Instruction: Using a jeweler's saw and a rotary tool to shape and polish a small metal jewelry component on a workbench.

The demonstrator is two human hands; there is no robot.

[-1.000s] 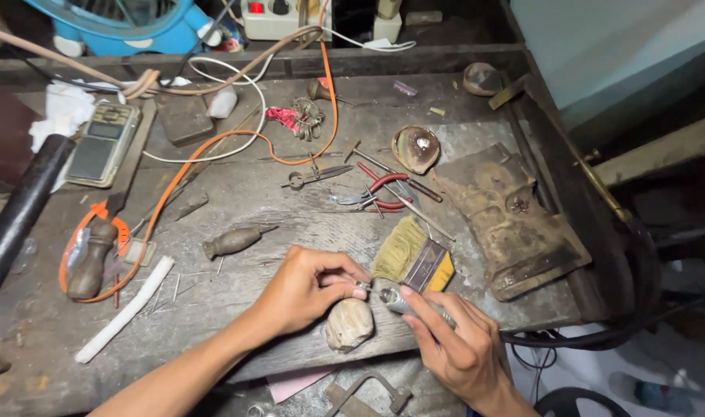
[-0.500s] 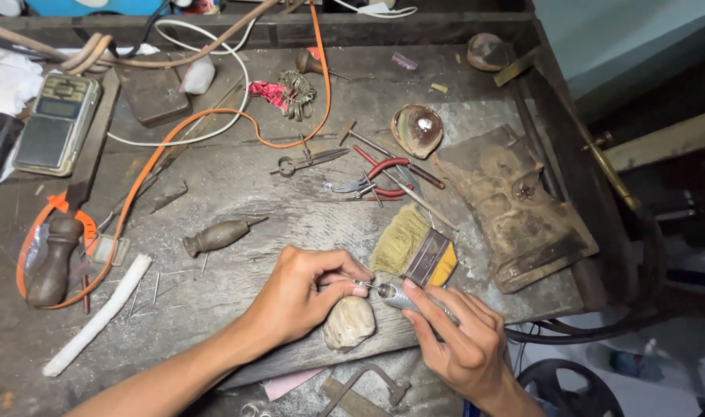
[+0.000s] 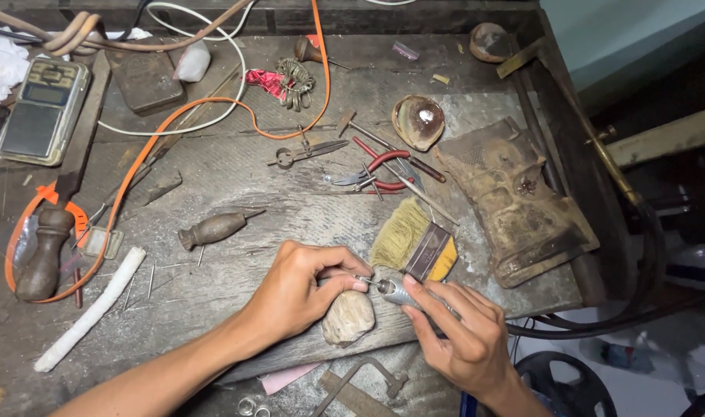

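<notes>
- At the near edge of the worn wooden table point(image 3: 236, 177), both hands meet over a pale rounded stone block point(image 3: 348, 317).
- left hand point(image 3: 298, 289): fingers curled tight, thumb and forefinger pinched on something tiny just above the block; too small to tell what it is.
- right hand point(image 3: 460, 336): fingers closed around a metal rotary handpiece point(image 3: 402, 293), its thin tip pointing left, touching the spot the left fingers pinch.
- stone block sits under the left palm, on the table's front lip.
- yellow-handled brush point(image 3: 414, 245) with tan bristles lies just behind the right hand.
- wooden-handled awl point(image 3: 213, 228) lies behind the left hand, apart from it.
- red-handled pliers point(image 3: 383, 166) and a small hammer point(image 3: 383, 143) sit further back, centre.
- shiny shell point(image 3: 419, 121) near the back right, beside a worn leather piece point(image 3: 514, 201).
- orange cable point(image 3: 175, 123) loops across the left side; white rod point(image 3: 90, 309) lies at front left.
- pocket scale point(image 3: 43, 112) at far left.
</notes>
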